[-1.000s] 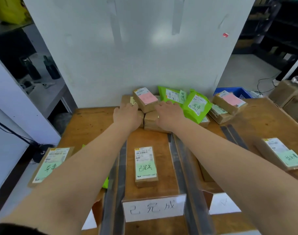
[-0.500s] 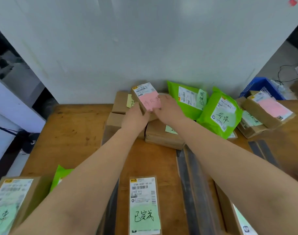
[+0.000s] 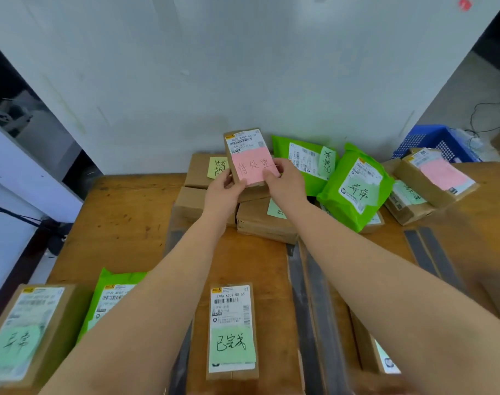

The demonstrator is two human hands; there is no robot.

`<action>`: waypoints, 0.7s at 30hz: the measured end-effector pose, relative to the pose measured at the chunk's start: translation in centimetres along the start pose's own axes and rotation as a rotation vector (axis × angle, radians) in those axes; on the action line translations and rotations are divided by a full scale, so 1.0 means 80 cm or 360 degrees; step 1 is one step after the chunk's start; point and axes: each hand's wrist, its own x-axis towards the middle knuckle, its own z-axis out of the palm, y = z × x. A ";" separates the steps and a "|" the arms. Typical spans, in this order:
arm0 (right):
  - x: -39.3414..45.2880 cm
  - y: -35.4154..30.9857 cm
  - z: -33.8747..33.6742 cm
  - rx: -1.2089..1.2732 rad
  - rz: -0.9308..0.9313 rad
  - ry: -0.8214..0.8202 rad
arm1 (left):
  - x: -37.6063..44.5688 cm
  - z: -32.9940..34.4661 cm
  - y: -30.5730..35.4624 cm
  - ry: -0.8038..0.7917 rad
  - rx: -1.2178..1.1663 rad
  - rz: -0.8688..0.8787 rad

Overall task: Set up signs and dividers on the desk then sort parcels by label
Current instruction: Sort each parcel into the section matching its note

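Observation:
Both hands hold a small brown parcel with a pink note [image 3: 250, 158], tilted up above the pile at the back of the wooden desk [image 3: 123, 218]. My left hand [image 3: 223, 192] grips its lower left edge and my right hand [image 3: 285, 181] pinches its lower right corner. Under it lie several brown boxes [image 3: 260, 220], one bearing a yellow note [image 3: 217, 166]. Two green bags [image 3: 354, 189] lean to the right. Dark divider strips [image 3: 308, 295] run along the desk.
Near me lie a box with a green note [image 3: 233, 332], a green bag [image 3: 112, 295] and a bigger box [image 3: 26, 332] at the left. More boxes with pink and green notes [image 3: 434, 178] sit at the right. A blue basket [image 3: 434, 141] stands behind them, beside a white wall panel [image 3: 243, 67].
My hands left the low boxes in the pile, took hold of the pink-note parcel and raised it. The view has moved closer to the pile.

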 end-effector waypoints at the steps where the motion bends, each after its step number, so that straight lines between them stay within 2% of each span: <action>1: -0.014 -0.001 -0.013 0.0054 0.0002 0.0021 | -0.015 0.003 0.004 -0.0022 -0.0014 0.0028; 8: -0.129 0.019 -0.146 0.0254 -0.0058 0.0167 | -0.146 0.067 0.039 -0.0128 -0.0019 0.0246; 16: -0.260 0.102 -0.318 0.0328 -0.0096 0.0281 | -0.309 0.201 0.049 -0.0292 -0.0115 0.0383; 21: -0.308 0.160 -0.405 0.0306 -0.0026 0.0458 | -0.375 0.285 0.053 -0.0461 -0.0113 0.0437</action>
